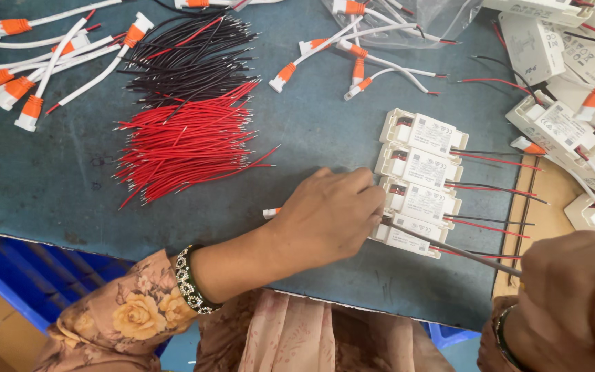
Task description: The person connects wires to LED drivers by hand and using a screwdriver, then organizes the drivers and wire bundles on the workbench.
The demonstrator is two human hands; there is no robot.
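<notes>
Fingers [363,189] of the left hand [328,217] press a white rectangular box [408,238]; right hand [573,296] grips a thin metal tool [449,246].

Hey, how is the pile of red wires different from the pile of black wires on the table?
The red wires lie nearer the person, the black wires farther up the table. The red wires spread in a wider fan, while the black wires form a tighter bundle. Several red wires are mixed into the black pile; no black ones show in the red pile. Both are short cut lengths lying roughly crosswise, touching where they meet, and neither hand is on them.
</notes>
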